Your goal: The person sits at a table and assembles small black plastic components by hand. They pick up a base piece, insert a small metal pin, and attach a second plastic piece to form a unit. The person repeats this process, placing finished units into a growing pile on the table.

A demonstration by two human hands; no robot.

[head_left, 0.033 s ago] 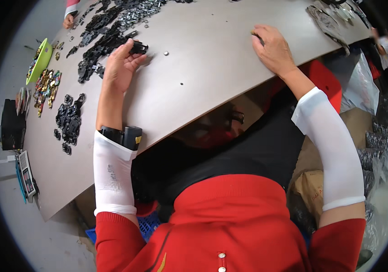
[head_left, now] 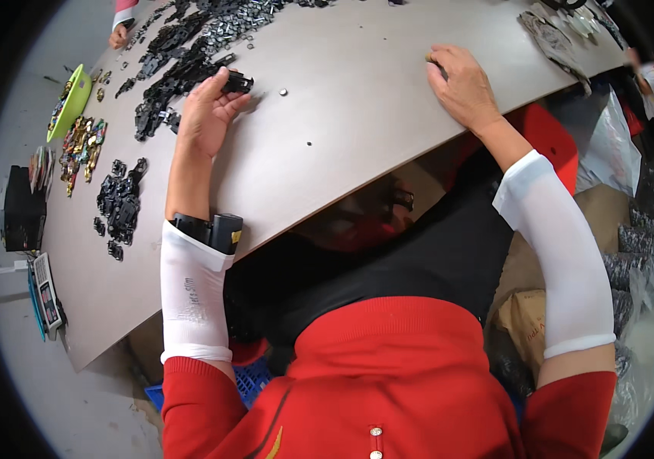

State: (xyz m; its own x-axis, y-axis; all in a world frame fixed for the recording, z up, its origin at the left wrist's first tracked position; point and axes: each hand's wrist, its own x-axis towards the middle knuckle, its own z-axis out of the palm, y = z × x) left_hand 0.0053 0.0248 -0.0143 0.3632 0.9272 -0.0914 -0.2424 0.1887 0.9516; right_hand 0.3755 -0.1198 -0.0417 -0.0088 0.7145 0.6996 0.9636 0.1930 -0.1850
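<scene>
We see no shift between the frames: left hand (head_left: 206,115) pinches a small black part (head_left: 237,81) at the pile's (head_left: 178,73) edge; right hand (head_left: 461,84) lies curled on the table (head_left: 357,115) (contents hidden), work apparently paused

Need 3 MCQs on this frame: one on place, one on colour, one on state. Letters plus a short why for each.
1. Where is the green tray? A far left of the table B by the right hand C on the floor
2. What colour are the arm sleeves? A black B white C blue
3. What is the left hand doing? A lying flat and empty B raised off the table C gripping a black part

A: the tray sits at the left edge of the table.
B: both forearm sleeves are white.
C: the fingers close on a black part beside the black pile.
</scene>
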